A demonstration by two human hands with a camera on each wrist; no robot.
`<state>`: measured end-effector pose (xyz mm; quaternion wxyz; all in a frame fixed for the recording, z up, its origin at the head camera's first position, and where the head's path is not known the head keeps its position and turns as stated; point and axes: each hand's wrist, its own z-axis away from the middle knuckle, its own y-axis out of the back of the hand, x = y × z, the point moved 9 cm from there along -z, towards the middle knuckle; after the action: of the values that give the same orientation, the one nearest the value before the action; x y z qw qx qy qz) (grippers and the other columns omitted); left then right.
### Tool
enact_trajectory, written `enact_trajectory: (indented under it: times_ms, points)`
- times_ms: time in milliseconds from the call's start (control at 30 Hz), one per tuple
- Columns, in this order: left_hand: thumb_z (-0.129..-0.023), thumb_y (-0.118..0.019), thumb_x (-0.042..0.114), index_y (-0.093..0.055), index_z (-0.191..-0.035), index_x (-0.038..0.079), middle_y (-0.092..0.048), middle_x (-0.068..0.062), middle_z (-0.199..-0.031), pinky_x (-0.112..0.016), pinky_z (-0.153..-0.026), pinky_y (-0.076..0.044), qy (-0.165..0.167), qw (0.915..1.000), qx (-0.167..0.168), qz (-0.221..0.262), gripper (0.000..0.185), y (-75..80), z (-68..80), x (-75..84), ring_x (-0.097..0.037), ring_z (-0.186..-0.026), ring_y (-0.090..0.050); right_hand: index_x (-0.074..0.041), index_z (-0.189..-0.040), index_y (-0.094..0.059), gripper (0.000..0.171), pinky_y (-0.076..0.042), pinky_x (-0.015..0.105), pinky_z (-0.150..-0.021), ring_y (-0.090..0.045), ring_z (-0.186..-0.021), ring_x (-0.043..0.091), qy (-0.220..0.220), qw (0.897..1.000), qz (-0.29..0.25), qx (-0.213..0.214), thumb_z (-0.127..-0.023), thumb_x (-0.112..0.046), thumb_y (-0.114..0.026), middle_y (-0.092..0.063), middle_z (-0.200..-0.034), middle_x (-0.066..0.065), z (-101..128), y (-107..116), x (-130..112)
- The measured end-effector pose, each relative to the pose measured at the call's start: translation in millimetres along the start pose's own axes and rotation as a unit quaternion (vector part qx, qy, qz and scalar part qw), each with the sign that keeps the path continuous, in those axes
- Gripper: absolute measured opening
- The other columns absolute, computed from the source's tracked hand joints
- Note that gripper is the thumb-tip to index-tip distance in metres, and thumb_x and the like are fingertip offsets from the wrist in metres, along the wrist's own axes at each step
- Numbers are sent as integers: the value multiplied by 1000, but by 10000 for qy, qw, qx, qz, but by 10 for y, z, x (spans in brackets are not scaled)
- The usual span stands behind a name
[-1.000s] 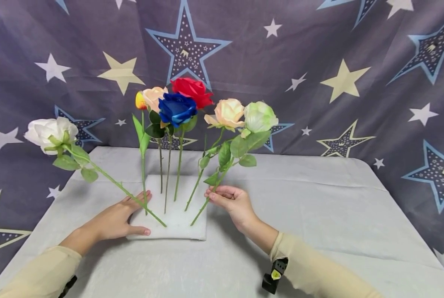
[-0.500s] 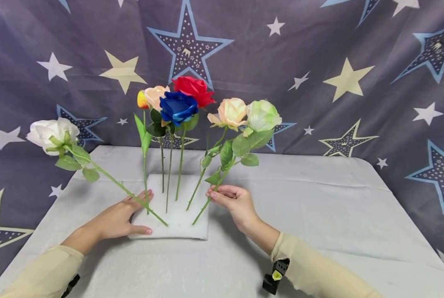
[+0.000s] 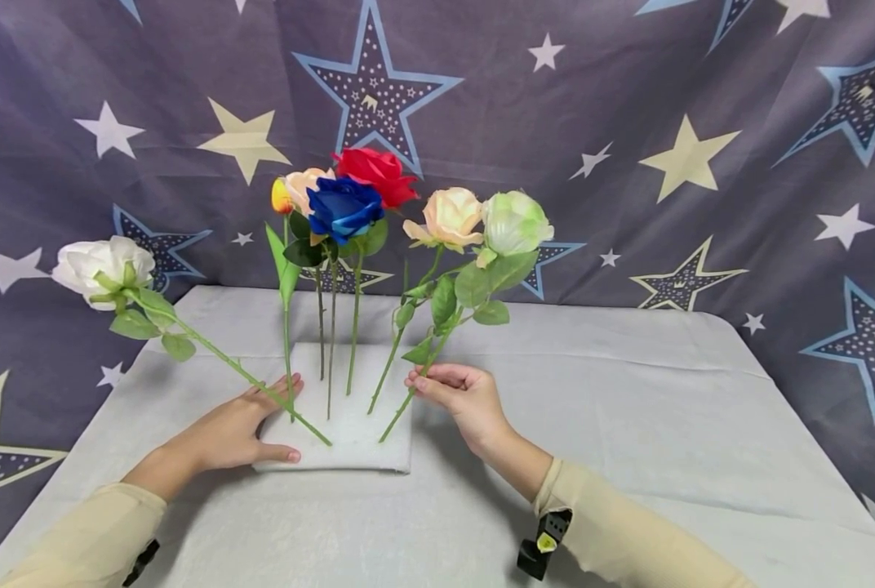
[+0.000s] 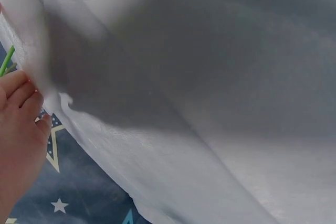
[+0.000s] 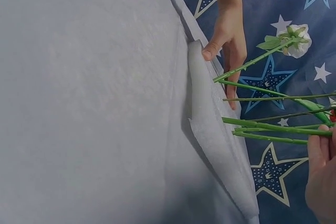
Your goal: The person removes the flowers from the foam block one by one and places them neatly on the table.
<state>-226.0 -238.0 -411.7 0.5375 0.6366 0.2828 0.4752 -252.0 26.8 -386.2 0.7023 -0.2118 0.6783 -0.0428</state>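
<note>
I count seven flowers in the one foam block (image 3: 349, 445): one white rose (image 3: 99, 263), one yellow bud (image 3: 280, 196), two peach roses (image 3: 307, 186) (image 3: 448, 216), one blue rose (image 3: 342, 208), one red rose (image 3: 373, 171), one pale green rose (image 3: 514, 222). One table (image 3: 592, 392). Two hands in view, left hand (image 3: 235, 429) and right hand (image 3: 463, 398).
</note>
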Motion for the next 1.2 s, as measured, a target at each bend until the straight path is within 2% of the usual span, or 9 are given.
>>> enact_trajectory:
  times_ms: [233,433,733,1200]
  points:
    - [-71,-66,71,-38,-146,4,-34,-22,-153,-59,-116,-25,14,10000,-19,36,105,16,-13,2,-46,-137,-37,-9,-82,-68,23,-60,26,-82,-74,-79,9,52,9999,132,6,-82,13,-63,-76,-79,-6,-8,-9,-23]
    - [-71,-67,71,-38,-146,4,-34,-22,-153,-59,-116,-25,13,10000,-26,50,104,41,-17,10,-46,-138,-37,-8,-82,-69,23,-60,26,-82,-74,-79,10,297,9993,211,22,-81,14,-64,-77,-80,-4,-17,-27,-115]
    - [-71,-66,71,-39,-146,4,-35,-21,-153,-59,-116,-25,39,10000,-37,5,104,60,-9,11,-47,-138,-35,-12,-80,-70,25,-60,31,-84,-74,-80,9,367,9987,357,48,-81,12,-65,-77,-81,-7,-20,6,-231]
    - [-71,-66,71,-39,-146,3,-34,-23,-153,-61,-114,-27,45,10000,-70,46,105,13,5,5,-51,-136,-36,-17,-83,-72,32,-60,28,-83,-74,-82,10,388,9990,217,-56,-83,13,-62,-77,-86,-8,77,222,-346]
